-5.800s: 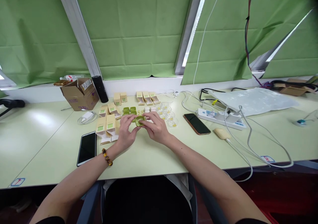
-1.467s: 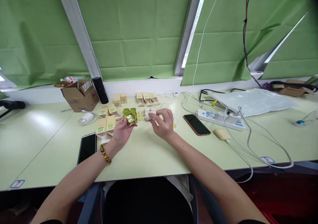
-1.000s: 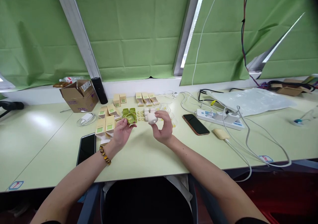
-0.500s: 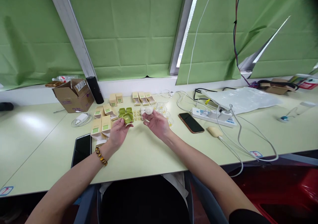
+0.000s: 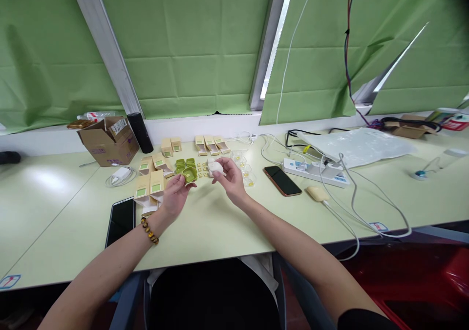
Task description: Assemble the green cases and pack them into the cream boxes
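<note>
My left hand (image 5: 175, 193) is closed on a small green square tray (image 5: 190, 175), hollow side up, held over the table. In my right hand (image 5: 230, 177) there is a small rounded white piece (image 5: 215, 168), pinched between the fingers just right of the green tray. Behind the left hand lie more green trays (image 5: 185, 162) of the same kind. Several tiny yellowish pieces (image 5: 202, 169) sit in rows between the two hands. Clear plastic cups (image 5: 249, 177) with yellow bits in them stand beyond my right hand.
Small cardboard boxes (image 5: 157, 181) stand left of my left hand and along the back. One phone (image 5: 120, 221) lies at left, another phone (image 5: 282, 180) at right. A power strip (image 5: 315, 172) with looping white cables, a brown carton (image 5: 110, 142) and a black cylinder (image 5: 139, 133) are farther out.
My right hand has turned over from palm up to palm down, and the white piece in it has tilted and shifted slightly left. My left hand and the green tray have barely moved.
</note>
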`<state>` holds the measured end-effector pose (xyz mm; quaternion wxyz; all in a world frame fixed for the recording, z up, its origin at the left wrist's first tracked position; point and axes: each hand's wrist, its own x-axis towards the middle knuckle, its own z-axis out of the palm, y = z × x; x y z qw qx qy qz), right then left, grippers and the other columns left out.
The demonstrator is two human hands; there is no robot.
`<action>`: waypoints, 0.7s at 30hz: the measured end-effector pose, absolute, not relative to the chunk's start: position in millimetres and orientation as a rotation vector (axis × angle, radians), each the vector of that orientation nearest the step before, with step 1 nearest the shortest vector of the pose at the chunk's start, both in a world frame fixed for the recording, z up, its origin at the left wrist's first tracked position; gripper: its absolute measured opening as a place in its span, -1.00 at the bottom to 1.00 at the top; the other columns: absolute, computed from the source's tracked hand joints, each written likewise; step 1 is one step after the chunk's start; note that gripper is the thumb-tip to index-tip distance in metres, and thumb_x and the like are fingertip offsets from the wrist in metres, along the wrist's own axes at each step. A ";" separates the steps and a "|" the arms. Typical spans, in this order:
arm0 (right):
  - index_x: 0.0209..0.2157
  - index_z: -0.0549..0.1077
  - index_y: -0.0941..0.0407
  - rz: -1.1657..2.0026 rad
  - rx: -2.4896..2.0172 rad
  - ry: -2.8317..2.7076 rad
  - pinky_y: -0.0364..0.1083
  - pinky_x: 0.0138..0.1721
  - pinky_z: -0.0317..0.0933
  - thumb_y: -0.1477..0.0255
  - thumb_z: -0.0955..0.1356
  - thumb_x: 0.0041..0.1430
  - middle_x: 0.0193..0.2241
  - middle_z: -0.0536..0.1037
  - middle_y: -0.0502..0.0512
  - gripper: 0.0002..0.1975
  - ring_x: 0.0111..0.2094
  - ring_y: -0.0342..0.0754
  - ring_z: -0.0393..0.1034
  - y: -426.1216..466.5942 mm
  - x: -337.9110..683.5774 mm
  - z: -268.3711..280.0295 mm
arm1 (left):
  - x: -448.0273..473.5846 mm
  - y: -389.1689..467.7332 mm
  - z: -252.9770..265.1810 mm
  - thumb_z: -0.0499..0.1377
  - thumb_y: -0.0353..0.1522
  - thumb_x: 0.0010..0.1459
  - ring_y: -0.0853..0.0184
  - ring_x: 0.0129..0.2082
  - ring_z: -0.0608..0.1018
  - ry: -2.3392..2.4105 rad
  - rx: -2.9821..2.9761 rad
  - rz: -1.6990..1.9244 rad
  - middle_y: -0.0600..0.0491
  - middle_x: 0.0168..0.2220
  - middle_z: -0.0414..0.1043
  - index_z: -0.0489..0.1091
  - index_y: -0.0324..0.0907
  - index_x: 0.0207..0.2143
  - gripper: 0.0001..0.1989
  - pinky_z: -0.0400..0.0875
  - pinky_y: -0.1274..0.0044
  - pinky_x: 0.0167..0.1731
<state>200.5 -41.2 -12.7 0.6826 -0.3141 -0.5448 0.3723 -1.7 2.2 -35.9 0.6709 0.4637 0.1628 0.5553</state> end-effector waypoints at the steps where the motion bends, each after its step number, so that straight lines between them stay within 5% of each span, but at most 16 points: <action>1: -0.05 0.43 -0.02 0.733 -0.764 -1.279 -0.09 -0.31 0.46 0.22 0.51 0.21 -0.17 0.54 0.05 -0.66 -0.18 -0.04 0.43 -43.1 198.9 -13.1 | -1.4 1.7 -35.7 0.39 -0.20 0.21 0.26 -0.17 0.55 0.371 1.059 1.253 -0.08 -0.09 0.57 0.60 -0.19 -0.23 -0.77 0.51 0.42 -0.18; 11: 0.05 0.48 -0.03 0.353 -0.842 -1.562 0.01 -0.14 0.48 0.36 0.42 0.28 -0.04 0.42 0.16 -0.69 -0.04 0.04 0.43 -55.3 192.8 -9.6 | 3.1 -5.1 -32.5 0.47 -0.21 0.12 0.21 -0.01 0.57 0.453 1.243 1.300 -0.10 0.04 0.57 0.55 -0.15 0.09 -0.50 0.48 0.42 -0.02; 16: 0.02 0.46 -0.03 0.627 -0.779 -1.435 0.04 -0.01 0.47 0.29 0.52 0.18 -0.08 0.47 0.11 -0.60 -0.04 0.02 0.44 -48.9 191.0 -13.9 | 5.9 -5.6 -33.6 0.53 -0.31 0.04 0.19 0.06 0.57 0.446 1.282 1.337 -0.11 0.04 0.57 0.55 -0.15 0.07 -0.47 0.45 0.42 0.07; 21: -0.12 0.48 0.02 0.998 -0.665 -1.211 -0.03 -0.12 0.49 0.25 0.64 -0.02 -0.19 0.53 0.05 -0.53 -0.14 -0.02 0.47 -40.9 194.4 -12.8 | 8.0 -8.2 -29.7 0.54 -0.42 -0.03 0.20 0.01 0.57 0.437 1.339 1.360 -0.11 0.01 0.55 0.56 -0.15 0.04 -0.45 0.46 0.41 0.05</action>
